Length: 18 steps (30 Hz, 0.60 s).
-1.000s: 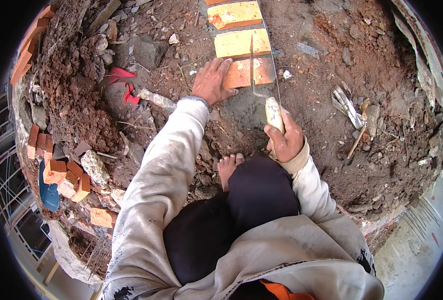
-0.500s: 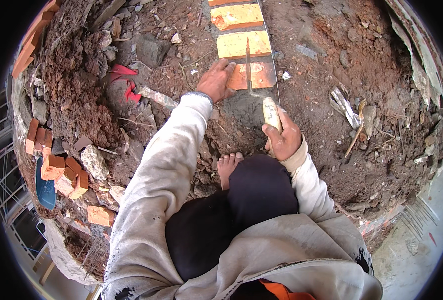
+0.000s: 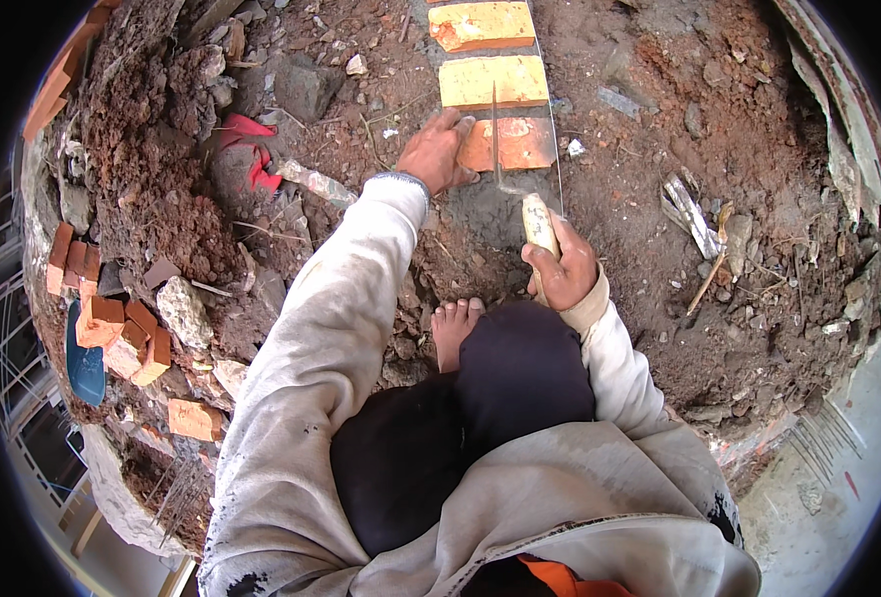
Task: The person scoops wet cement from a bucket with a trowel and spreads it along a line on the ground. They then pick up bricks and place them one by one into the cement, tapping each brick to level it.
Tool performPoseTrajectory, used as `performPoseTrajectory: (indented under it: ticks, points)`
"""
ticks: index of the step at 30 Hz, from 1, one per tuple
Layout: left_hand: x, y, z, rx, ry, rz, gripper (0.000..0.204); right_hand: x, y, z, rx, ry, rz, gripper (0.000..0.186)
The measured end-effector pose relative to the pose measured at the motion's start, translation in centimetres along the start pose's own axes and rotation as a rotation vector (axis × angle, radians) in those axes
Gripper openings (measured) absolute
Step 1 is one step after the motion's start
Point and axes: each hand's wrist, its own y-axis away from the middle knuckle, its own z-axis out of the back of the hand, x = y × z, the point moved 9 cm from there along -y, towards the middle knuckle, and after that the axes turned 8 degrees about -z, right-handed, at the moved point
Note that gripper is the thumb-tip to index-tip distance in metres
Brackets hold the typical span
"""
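My left hand (image 3: 435,151) grips the left end of an orange-red brick (image 3: 528,144), the nearest in a row running away from me. In my right hand (image 3: 566,263) is a trowel (image 3: 540,227), held by its pale, worn handle. Its narrow-looking blade is seen nearly edge-on and points away from me over that brick; whether it touches is unclear. Beyond lie a yellowish brick (image 3: 495,82) and another pale orange brick (image 3: 482,25). A taut string (image 3: 558,129) runs along the row's right ends. Wet grey mortar (image 3: 495,214) lies on the near side of the gripped brick.
Loose bricks (image 3: 122,338) and a blue-green pan (image 3: 86,363) lie at the left, near rubble. Red cloth (image 3: 261,164) and a crumpled wrapper (image 3: 694,219) rest on the soil. My bare foot (image 3: 452,333) is just below the mortar. Thin rods (image 3: 823,438) stick out at lower right.
The view has shifted slightly, so the brick row appears a little farther right and higher. My left hand stays on the same brick, and my right hand still holds the trowel over it.
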Motion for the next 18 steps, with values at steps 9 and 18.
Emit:
performPoseTrajectory:
  ticks: [9, 18]
  points:
    - [-0.1, 0.5, -0.2, -0.061, 0.011, -0.027, 0.085, -0.2, 1.0, -0.3, 0.034, -0.058, -0.021, 0.049]
    - [-1.1, -0.7, 0.0, -0.025, 0.045, -0.034, 0.083, -1.2, -0.1, 1.3, 0.007, -0.056, -0.067, 0.048]
